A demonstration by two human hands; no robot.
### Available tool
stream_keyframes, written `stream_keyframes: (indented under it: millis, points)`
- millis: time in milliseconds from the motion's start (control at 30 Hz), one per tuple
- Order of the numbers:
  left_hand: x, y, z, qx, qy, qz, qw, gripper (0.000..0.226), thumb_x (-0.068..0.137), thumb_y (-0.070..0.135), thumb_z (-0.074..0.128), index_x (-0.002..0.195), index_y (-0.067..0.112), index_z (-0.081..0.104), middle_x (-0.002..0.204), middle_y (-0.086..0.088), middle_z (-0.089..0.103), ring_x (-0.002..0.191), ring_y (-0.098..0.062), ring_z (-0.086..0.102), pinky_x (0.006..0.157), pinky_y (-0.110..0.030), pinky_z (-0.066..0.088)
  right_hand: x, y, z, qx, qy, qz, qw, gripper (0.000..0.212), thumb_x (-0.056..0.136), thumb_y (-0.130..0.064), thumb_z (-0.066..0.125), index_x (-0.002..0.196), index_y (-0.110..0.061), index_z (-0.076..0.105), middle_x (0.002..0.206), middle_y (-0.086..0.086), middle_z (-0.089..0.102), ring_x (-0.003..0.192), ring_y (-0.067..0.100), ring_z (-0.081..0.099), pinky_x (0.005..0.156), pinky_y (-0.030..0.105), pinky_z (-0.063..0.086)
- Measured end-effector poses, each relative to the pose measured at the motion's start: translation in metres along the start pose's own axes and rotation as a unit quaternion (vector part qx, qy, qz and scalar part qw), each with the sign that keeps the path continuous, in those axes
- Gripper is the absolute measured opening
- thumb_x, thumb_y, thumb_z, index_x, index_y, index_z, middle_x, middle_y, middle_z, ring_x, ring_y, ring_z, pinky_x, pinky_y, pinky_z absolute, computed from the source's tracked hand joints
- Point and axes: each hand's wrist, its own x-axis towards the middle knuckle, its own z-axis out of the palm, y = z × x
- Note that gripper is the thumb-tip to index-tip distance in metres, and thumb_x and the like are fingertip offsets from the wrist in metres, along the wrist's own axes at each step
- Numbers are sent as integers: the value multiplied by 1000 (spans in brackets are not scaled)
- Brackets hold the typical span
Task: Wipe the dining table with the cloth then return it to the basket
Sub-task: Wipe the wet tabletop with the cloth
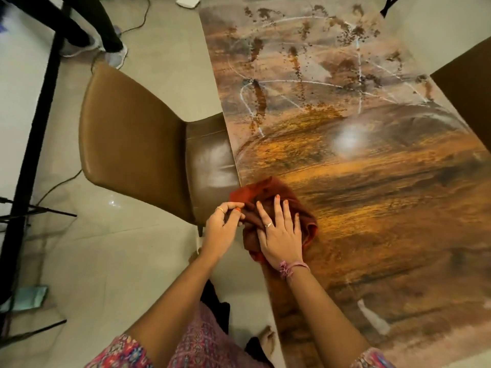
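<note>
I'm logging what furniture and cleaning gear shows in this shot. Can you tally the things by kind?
Dining table: 1
Brown chairs: 2, one at the table's left side, one at the right edge of the view
Red-brown cloth: 1
Hands on the cloth: 2, left hand and right hand
Total: 6

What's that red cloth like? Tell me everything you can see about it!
The cloth is a rusty red-brown, soft-looking fabric, like a towel. It is bunched and crumpled, not spread flat, and it lies on the dining table right at the edge nearest the brown chair. The right hand presses flat on top of it with fingers spread, while the left hand pinches its edge by the table's side. Part of it is hidden under the hands.
</note>
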Motion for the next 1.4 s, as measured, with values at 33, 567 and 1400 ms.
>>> stream_keyframes:
  millis: [33, 567, 1400]
  points:
    - [15, 4, -8, -6, -6, -3, 1000, 18, 96, 14, 49, 98, 26, 63, 80, 1, 66, 73, -8, 63, 70, -21, 54, 21, -10, -1, 1, -3, 10, 1000, 62, 93, -44, 38, 149, -40, 12, 160, 8, 8, 147, 30, 7, 115, 52, 13]
    - [222, 34, -111, 30, -78, -62, 995, 15, 96, 17, 47, 100, 22, 62, 86, 2, 65, 75, -5, 59, 63, -9, 44, 338, -82, -53, 31, 7, 85, 996, 58, 95, -40, 40, 149, -40, 19, 161, 6, 4, 148, 27, 4, 116, 53, 9]
    - [303, 63, -78, -29, 85, -132, 987, 14, 94, 18, 50, 102, 23, 61, 86, 3, 61, 69, -6, 54, 61, -23, 45, 383, -76, -68, 34, -26, 63, 997, 58, 93, -49, 37, 146, -48, 16, 161, -2, 0, 148, 21, 2, 115, 52, 6]
